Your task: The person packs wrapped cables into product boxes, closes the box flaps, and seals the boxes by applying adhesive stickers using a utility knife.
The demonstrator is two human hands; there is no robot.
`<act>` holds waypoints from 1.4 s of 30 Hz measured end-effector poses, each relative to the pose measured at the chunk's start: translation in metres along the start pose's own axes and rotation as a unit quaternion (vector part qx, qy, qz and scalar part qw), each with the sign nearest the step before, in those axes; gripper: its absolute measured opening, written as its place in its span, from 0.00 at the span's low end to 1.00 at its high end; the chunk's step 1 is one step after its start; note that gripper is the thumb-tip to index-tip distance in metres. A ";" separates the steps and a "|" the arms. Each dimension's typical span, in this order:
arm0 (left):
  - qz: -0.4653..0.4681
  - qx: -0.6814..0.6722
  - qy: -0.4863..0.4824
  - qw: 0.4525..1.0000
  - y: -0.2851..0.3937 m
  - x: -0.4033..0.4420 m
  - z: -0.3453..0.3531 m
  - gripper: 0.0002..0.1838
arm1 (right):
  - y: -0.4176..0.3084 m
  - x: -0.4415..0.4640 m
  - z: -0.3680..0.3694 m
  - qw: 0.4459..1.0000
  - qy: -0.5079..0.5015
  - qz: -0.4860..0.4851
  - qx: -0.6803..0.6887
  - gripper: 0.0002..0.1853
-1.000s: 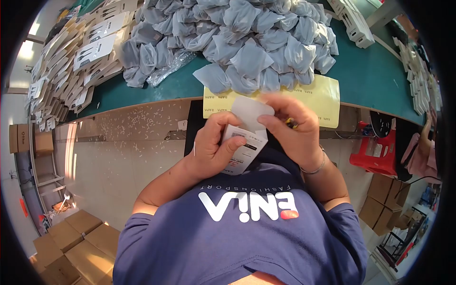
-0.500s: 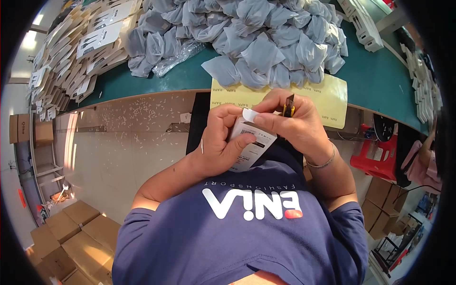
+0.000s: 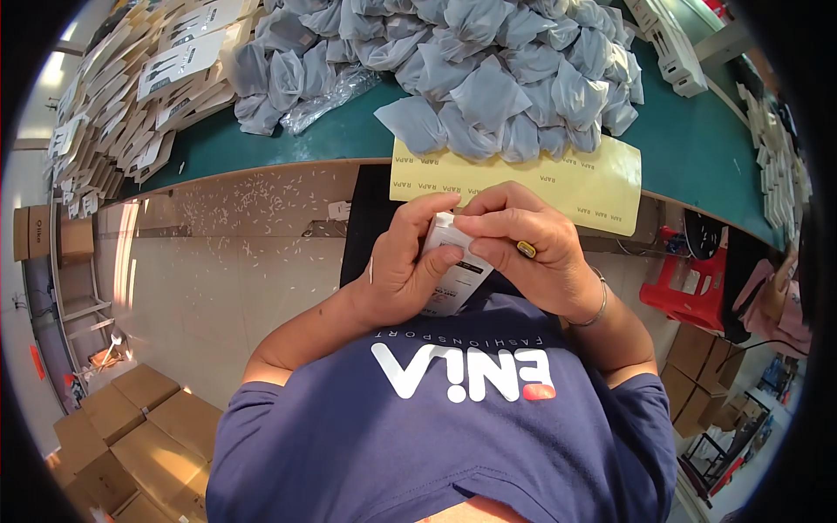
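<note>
A small white box (image 3: 455, 277) with printed text stands in front of my chest. My left hand (image 3: 403, 266) is wrapped round its left side, thumb across the printed face. My right hand (image 3: 539, 253) has thumb and fingertips at the box's top end, where the flap is now folded down. A yellow cutter (image 3: 526, 249) pokes out between the fingers of that same hand; its blade is hidden. Just beyond the hands, a yellow sheet of RAPA stickers (image 3: 606, 183) hangs over the table edge, partly under grey plastic-wrapped bundles (image 3: 488, 96).
Stacked flat white packages (image 3: 179, 70) cover the left of the green table (image 3: 222, 148). More white boxes (image 3: 671, 52) lie at the right. A red stool (image 3: 684, 292), cardboard boxes (image 3: 166, 440) and another person's arm (image 3: 774, 292) are lower down at the sides.
The box's top flap, upright at first, has been folded over and closed. My right hand has moved in over the top of the box, and the cutter in it has tilted.
</note>
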State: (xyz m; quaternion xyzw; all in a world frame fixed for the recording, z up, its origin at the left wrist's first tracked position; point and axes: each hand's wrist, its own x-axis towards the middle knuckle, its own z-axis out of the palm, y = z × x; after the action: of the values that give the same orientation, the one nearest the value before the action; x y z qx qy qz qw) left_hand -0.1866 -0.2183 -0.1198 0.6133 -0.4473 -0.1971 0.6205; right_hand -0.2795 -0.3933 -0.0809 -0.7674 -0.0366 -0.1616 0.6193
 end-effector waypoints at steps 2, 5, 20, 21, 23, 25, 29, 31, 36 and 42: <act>0.010 0.023 -0.003 1.000 0.000 -0.001 0.000 0.22 | -0.001 -0.003 0.000 1.000 -0.004 -0.004 0.003 0.10; 0.007 -0.015 -0.005 1.000 0.002 -0.001 0.000 0.19 | -0.004 -0.008 0.000 0.998 0.022 0.039 0.043 0.10; -0.014 -0.031 -0.039 0.999 0.001 0.023 0.000 0.13 | -0.018 -0.036 -0.081 0.966 0.177 0.170 0.079 0.20; -0.029 -0.030 -0.040 0.998 0.005 0.027 0.000 0.12 | -0.021 -0.032 -0.097 0.956 0.226 0.182 -0.031 0.12; 0.026 0.017 -0.120 0.992 0.009 0.051 0.008 0.12 | 0.000 -0.030 -0.126 0.897 0.205 0.184 -0.345 0.07; 0.081 0.061 -0.151 0.983 0.007 0.073 0.028 0.11 | 0.019 -0.023 -0.138 0.885 0.192 0.141 -0.400 0.06; 0.140 0.141 -0.198 0.960 0.000 0.087 0.046 0.08 | 0.035 -0.026 -0.146 0.856 0.178 0.086 -0.478 0.05; 0.145 0.176 -0.218 0.949 -0.005 0.091 0.051 0.07 | 0.040 -0.027 -0.148 0.842 0.180 0.075 -0.503 0.06; 0.163 0.217 -0.205 0.940 -0.008 0.090 0.055 0.08 | 0.039 -0.025 -0.147 0.866 0.162 0.065 -0.469 0.08; 0.158 0.248 -0.192 0.936 -0.005 0.090 0.057 0.08 | 0.040 -0.021 -0.145 0.867 0.146 0.067 -0.471 0.07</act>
State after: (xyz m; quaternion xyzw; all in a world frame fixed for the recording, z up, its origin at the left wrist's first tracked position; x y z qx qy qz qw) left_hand -0.1834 -0.3245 -0.1050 0.6195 -0.6835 -0.0931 0.3747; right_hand -0.3186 -0.5395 -0.0986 -0.9364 0.1859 -0.2280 0.1914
